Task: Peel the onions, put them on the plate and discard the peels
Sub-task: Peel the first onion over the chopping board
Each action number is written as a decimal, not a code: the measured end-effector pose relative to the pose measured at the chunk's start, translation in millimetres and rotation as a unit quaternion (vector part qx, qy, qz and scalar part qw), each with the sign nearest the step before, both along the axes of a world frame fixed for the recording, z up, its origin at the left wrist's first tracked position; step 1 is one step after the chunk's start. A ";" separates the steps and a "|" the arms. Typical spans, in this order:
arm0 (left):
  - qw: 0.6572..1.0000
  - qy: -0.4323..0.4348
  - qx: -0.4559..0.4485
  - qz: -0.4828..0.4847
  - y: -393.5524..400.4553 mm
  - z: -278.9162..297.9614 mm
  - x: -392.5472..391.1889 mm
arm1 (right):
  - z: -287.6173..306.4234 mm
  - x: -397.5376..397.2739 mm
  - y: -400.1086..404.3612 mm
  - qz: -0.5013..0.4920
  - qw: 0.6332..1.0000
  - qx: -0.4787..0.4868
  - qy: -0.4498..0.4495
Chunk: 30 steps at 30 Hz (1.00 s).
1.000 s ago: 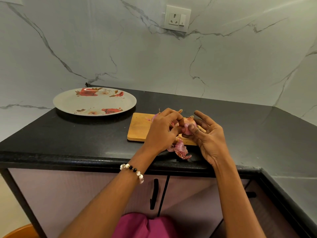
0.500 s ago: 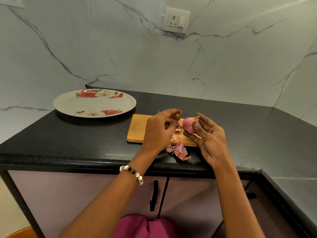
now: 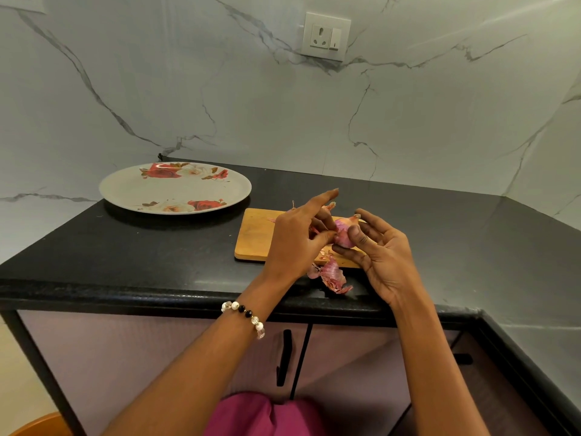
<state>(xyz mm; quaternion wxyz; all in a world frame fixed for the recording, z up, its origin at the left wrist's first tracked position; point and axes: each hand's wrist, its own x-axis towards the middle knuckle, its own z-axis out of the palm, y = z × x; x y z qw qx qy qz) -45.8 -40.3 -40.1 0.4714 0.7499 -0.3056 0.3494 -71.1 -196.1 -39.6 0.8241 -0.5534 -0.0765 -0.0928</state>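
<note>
Over the cutting board [image 3: 256,234], your right hand [image 3: 382,256] cups the onion [image 3: 343,231] in curled fingers while your left hand [image 3: 294,243] pinches its skin; peels [image 3: 331,275] lie on the bench [image 3: 157,247] beside the board.

Counter [image 3: 157,253] runs along the wall. Plate [image 3: 125,190] on counter at 10 o'clock of the cutting board [image 3: 256,234], well apart. Both hands over the board's 3 o'clock half: left hand [image 3: 295,243] at 9 o'clock of the onion [image 3: 344,234], right hand [image 3: 383,259] at 4 o'clock. Peels [image 3: 333,275] on counter just off the board's 6 o'clock edge. Socket [image 3: 325,36] on wall at 12 o'clock
</note>
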 end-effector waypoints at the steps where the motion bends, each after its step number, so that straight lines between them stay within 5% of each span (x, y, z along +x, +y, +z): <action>1: 1.000 0.001 0.002 -0.001 -0.1 -0.3 0.9 | -0.1 -0.2 -0.1 -0.001 1.000 -0.002 0.001; 16: 0.997 -0.002 0.081 0.000 -2.3 -6.2 8.6 | -0.6 -0.8 -0.6 0.004 1.000 -0.020 0.000; 30: 0.999 -0.006 0.028 -0.014 -1.5 -1.9 3.7 | 0.7 -1.9 -0.4 0.003 1.000 -0.006 0.004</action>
